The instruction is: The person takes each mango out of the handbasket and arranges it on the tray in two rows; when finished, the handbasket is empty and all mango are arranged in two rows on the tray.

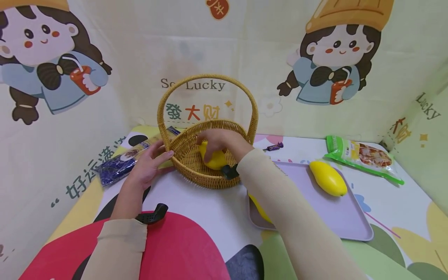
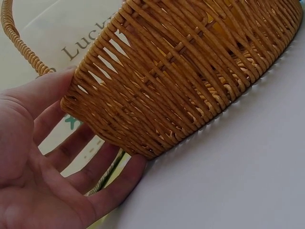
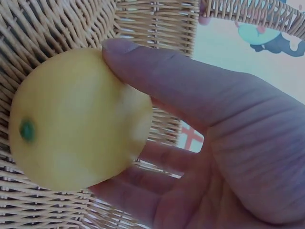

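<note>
A wicker basket [image 1: 196, 175] with a tall arched handle stands near the back of the table. At its left end my left hand [image 1: 148, 165] holds it, thumb on the rim and fingers against the side; the left wrist view shows this hand [image 2: 52, 157] close to the woven wall [image 2: 157, 81]. Inside the basket, my right hand [image 1: 218, 142] grips a yellow mango [image 1: 215, 159] low over the woven bottom. Seen from the right wrist, the thumb [image 3: 157, 71] lies along one side of the mango [image 3: 71, 119], fingers along the other, and a green stem spot faces outward.
Right of the basket lies a lilac tray [image 1: 315, 217] with one mango [image 1: 328, 179] and another [image 1: 259, 210] partly behind my right forearm. A green food packet [image 1: 365, 157] is at the far right, a small purple-wrapped candy [image 1: 274, 147] behind the tray, and a blue packet [image 1: 119, 165] at left.
</note>
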Motion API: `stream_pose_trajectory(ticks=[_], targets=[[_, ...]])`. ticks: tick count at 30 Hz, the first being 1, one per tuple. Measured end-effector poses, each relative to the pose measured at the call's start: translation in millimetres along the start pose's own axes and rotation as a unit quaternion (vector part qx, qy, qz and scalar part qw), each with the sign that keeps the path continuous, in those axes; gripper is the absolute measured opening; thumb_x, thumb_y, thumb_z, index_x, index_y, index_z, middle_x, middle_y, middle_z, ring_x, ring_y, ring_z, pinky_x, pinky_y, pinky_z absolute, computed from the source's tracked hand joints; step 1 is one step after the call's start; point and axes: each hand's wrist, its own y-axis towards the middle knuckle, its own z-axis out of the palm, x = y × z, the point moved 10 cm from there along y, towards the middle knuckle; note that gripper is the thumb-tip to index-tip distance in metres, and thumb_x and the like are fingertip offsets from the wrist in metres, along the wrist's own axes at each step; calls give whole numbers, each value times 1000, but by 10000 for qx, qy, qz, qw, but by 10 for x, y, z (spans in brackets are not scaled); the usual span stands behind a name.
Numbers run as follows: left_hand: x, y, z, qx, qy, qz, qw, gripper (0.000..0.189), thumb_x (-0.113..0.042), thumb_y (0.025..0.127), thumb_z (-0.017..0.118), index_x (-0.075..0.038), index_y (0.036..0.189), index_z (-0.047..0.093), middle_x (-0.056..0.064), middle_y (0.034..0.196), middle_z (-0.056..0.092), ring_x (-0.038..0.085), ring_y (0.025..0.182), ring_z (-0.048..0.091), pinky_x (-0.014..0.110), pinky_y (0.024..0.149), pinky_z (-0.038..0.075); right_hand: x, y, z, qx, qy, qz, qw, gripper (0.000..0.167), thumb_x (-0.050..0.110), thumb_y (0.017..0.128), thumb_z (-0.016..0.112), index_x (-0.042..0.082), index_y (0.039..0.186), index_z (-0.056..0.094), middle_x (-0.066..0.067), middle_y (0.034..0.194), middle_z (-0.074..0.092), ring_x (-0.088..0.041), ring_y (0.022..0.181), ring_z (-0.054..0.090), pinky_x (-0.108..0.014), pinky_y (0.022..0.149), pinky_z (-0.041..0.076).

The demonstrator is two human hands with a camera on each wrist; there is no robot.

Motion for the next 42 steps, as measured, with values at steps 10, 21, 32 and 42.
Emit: stream_pose_trajectory(ticks=[10,21,32,42], targets=[[1,14,10,14,-27,52,10000,71,-25,106,59,-25,166,22,11,171,22,35,151,36,52,113,48,-62,-24,49,210,161,-141,9996,71,19,85,86,37,147,56,-5,160,39,-29,130,48,-48,102,57],[-10,5,32,17,41,25,10000,71,-27,106,60,-28,166,22,10,172,22,35,151,36,52,113,48,-74,-156,-60,140,570,-536,9968,69,23,87,84,41,147,56,-7,155,44,-27,125,53,-40,84,64],[27,-35,-3,-5,147,0,9999,73,-27,107,58,-27,167,18,11,173,18,37,152,35,48,110,50,22,-560,-266,-391,454,-1083,9923,67,28,85,84,42,145,58,1,149,53,-22,125,49,-38,100,51],[6,-19,33,126,142,66,9998,76,-32,106,61,-28,167,16,10,173,18,36,152,35,48,109,51,-204,-1137,-360,-699,754,-1166,9878,67,29,86,83,45,145,56,8,151,52,-20,126,51,-40,102,53]])
